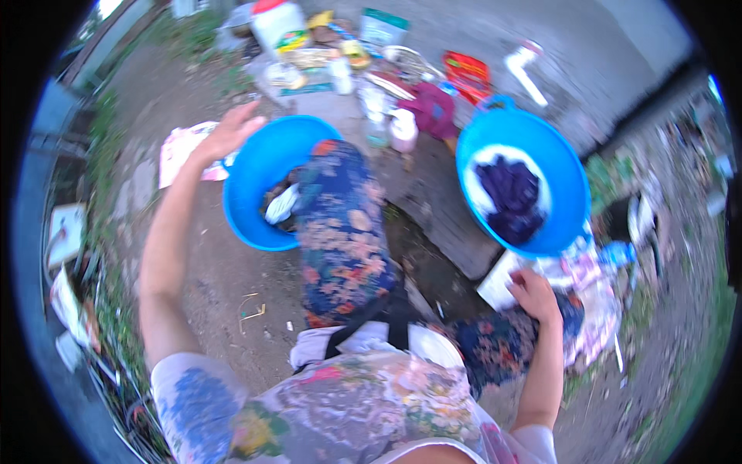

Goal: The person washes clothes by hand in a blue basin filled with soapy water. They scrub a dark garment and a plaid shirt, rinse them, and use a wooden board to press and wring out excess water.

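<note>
My left hand (232, 131) is stretched out beside the left blue basin (255, 224), fingers extended and nothing in them. Dark cloth and a white piece (283, 204) lie in that basin, partly hidden by my left leg in floral trousers (344, 232). My right hand (535, 295) hovers by my bent right knee, below the right blue basin (568, 170). Its fingers are loosely bent and apart, a little blurred, with no object visible in them. Inside the right basin, dark purple cloth (508, 193) sits in white suds.
Behind the basins stand a white tub with a red lid (280, 27), a pinkish-white bottle (403, 130), a red packet (467, 76) and magenta cloth (433, 110). Pale patterned fabric (599, 317) lies at right, pink-white cloth (182, 151) at left. A stone slab (448, 216) lies between the basins.
</note>
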Tool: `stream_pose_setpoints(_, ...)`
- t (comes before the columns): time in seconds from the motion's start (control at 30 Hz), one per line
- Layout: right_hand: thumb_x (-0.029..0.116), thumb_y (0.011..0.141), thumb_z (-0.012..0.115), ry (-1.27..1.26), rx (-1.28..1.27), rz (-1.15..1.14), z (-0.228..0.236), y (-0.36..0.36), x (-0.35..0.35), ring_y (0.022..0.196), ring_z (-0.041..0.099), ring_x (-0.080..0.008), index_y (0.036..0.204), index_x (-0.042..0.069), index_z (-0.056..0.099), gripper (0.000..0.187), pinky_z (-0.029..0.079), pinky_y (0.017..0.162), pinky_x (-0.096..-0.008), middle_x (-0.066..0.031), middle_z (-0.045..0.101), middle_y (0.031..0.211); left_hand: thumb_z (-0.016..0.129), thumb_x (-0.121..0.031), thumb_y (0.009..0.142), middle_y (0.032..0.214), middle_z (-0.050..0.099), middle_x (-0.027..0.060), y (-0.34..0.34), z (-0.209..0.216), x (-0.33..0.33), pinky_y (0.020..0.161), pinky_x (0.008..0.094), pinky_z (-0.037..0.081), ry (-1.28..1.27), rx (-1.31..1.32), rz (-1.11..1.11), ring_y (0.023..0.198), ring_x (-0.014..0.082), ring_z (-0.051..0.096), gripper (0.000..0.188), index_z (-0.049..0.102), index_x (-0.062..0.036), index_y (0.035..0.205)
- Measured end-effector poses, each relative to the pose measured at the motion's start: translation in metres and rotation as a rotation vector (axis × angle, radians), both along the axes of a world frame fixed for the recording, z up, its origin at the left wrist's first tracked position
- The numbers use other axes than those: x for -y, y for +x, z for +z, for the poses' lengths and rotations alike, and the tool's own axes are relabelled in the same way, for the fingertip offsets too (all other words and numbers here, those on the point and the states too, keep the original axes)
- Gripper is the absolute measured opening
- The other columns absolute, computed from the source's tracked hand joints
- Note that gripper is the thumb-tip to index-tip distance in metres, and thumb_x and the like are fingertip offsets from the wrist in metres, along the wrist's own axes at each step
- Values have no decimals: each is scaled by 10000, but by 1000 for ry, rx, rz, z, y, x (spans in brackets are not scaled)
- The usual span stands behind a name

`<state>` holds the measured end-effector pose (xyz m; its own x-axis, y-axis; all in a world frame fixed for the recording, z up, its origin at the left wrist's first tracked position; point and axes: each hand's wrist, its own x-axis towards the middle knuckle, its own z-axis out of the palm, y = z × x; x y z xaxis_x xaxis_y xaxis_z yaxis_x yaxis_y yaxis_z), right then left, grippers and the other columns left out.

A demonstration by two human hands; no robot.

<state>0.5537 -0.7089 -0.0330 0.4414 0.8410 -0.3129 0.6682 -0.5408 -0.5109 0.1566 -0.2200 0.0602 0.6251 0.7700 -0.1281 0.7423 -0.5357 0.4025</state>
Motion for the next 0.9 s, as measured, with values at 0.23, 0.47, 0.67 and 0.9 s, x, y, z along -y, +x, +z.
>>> stream_pose_setpoints(0.23, 157, 791, 682, 261, -122, -70, 0, 17, -9, 843, 670, -251, 1027, 11, 642, 281, 525, 765, -347, -167, 673, 941, 588, -362, 887, 1322, 514, 178, 216, 46, 16, 1022, 368, 386, 145, 171, -559, 1226, 297, 489, 566, 481, -24, 1328)
stream_pose_setpoints(0.47, 122, 845, 681, 332, -430, -347, 6, 107, -25, 944, 641, -165, 1155, 1, 611, 340, 511, 813, -302, -108, 686, 1019, 619, -517, 829, 1371, 448, 222, 455, -86, 108, 1073, 398, 331, -106, -350, -1247, 1287, 343, 413, 720, 473, -25, 1334)
stream_pose_setpoints(0.67, 511, 831, 634, 52, -620, -879, -81, 251, -125, 1154, 528, -316, 1317, 37, 502, 691, 468, 865, -507, -152, 555, 1260, 649, -745, 634, 1525, 66, 274, 518, -254, 164, 1116, 576, 87, -237, -466, -783, 1413, 450, 25, 1233, 106, -42, 1490)
stream_pose_setpoints(0.9, 304, 765, 724, 46, -107, -813, -216, 217, -171, 1061, 597, -328, 1220, -35, 530, 600, 471, 897, -401, -212, 625, 1114, 527, -568, 861, 1470, 222, 307, 528, -259, 161, 1132, 479, 166, -611, 383, -388, 1383, 437, 187, 929, 178, 77, 1432)
